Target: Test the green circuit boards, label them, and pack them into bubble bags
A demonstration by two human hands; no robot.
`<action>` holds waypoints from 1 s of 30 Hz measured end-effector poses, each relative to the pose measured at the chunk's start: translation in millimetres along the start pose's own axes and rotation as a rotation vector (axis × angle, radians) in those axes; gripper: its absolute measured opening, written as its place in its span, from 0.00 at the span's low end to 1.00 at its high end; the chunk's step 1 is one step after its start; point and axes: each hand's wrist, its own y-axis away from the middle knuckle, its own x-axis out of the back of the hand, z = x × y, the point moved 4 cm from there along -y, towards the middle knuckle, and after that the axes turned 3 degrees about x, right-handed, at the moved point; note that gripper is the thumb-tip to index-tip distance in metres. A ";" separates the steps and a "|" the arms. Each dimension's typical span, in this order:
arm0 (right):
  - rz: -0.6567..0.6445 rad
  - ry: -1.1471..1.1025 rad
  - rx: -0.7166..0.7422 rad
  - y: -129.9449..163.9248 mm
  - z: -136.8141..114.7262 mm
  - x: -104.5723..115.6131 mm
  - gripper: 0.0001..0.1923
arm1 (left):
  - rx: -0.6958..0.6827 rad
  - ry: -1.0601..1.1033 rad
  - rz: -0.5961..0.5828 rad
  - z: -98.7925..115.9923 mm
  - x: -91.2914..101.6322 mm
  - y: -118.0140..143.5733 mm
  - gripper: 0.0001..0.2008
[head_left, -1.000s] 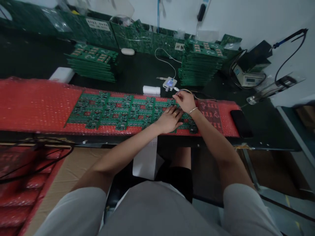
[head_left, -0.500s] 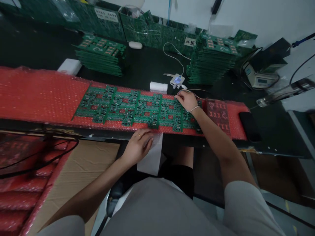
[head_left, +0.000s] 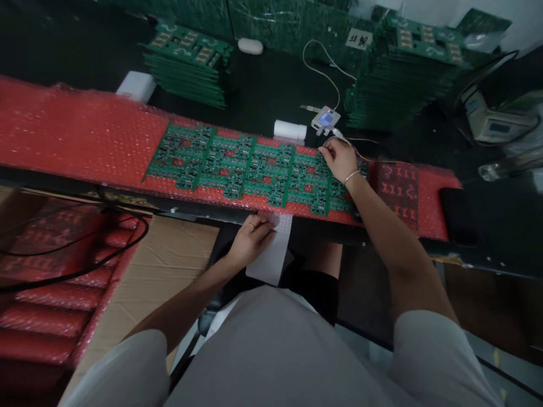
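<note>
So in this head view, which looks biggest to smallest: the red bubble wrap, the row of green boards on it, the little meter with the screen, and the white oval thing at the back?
1. Red bubble wrap
2. Row of green boards
3. and 4. Meter and white oval thing look alike; the oval sits farther back, so I won't rank them.

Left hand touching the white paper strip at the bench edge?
Touching. Head view: left hand fingers rest on the top of the white paper strip hanging below the bench edge.

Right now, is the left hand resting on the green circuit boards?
No, the left hand is below the bench edge, touching a white paper strip, not the green circuit boards.
</note>
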 end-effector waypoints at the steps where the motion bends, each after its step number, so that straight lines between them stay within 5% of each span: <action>1: 0.000 0.001 0.004 0.0 -0.2 -0.2 0.21 | -0.002 0.003 0.010 -0.1 -0.9 0.2 0.05; 13: 0.024 -0.006 0.015 0.0 0.6 -2.1 0.19 | 0.035 0.002 0.010 7.5 -0.5 -1.9 0.06; 24: 0.004 -0.009 0.025 -0.6 3.6 -6.3 0.17 | 0.109 0.074 -0.086 18.1 19.6 -17.3 0.05; 30: 0.005 -0.012 0.028 -0.1 4.4 -5.8 0.19 | 0.116 0.088 -0.127 9.6 10.2 -9.9 0.05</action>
